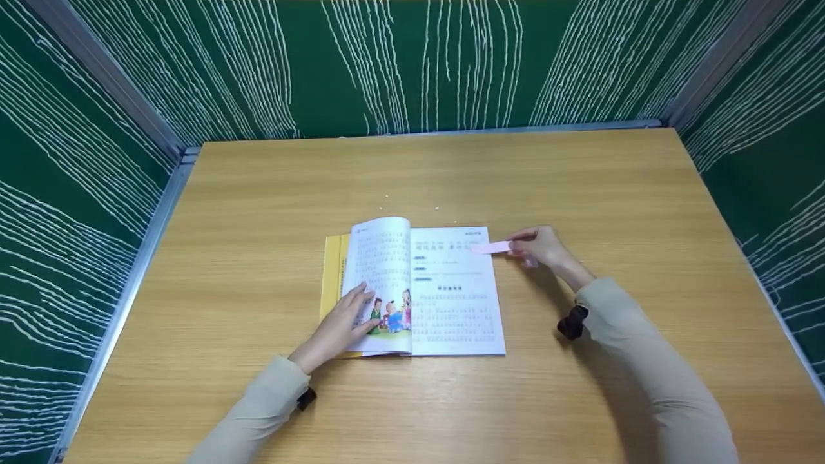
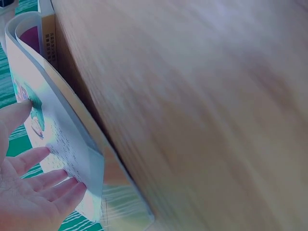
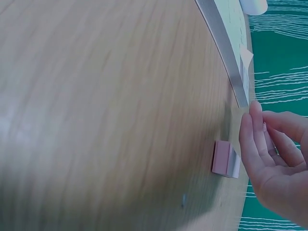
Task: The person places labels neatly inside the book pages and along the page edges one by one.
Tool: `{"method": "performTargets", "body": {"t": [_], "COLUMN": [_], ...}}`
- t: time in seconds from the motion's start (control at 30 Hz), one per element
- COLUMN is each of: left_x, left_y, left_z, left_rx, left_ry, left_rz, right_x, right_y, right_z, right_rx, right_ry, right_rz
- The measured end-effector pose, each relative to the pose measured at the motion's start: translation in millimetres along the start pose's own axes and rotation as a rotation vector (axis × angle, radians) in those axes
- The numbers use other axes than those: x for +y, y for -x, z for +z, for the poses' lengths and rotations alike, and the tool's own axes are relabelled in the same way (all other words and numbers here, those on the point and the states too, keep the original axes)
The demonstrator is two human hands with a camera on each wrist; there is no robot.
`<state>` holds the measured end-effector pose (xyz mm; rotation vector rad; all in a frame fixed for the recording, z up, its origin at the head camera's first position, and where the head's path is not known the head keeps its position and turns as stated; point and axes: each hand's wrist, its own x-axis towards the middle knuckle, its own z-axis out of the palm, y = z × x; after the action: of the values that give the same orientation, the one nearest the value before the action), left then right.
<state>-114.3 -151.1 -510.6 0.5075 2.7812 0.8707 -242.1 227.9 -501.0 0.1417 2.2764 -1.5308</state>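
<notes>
Head view shows one wooden surface [image 1: 580, 174], with three green walls [image 1: 412, 96] around it, which carry white wavy lines. Two arms in pale sleeves come over it. The left sleeve [image 1: 258, 403] slants inward from the lower left; the right sleeve [image 1: 651, 354] rises from the lower right and leans toward the middle. Between them lies one open book [image 1: 451, 309] on the surface, its left page curved, with a yellow cover showing below that page. Of the two hands, the left hand [image 1: 338, 325] rests on the lower part of the left page, with fingers extended and thumb apart, beside a coloured picture. The right hand [image 1: 543, 248] is near the upper right edge of the book and pinches one pink strip [image 1: 493, 247]. The strip's free end reaches over the right page; whether it touches the paper, one cannot tell. One pink block [image 3: 225, 159] stands on the surface just beside the right hand. Four tiny white specks [image 1: 437, 208] lie beyond the book.
</notes>
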Motion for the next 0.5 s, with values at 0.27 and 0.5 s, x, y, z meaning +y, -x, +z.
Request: {"method": "performTargets", "body": {"t": [0.27, 0.5], "left_x": [0.4, 1.5], "left_y": [-0.1, 1.1], "left_z": [0.5, -0.3], "left_rx": [0.002, 0.017], "left_ry": [-0.002, 0.013], "left_rz": [-0.001, 0.016], "right_x": [1.9, 4.3], "right_y": [-1.2, -1.8], "right_z": [1.3, 3.0], "right_rx": [-0.004, -0.004], "right_ry": [0.020, 0.028], "right_rz": [-0.016, -0.053]}}
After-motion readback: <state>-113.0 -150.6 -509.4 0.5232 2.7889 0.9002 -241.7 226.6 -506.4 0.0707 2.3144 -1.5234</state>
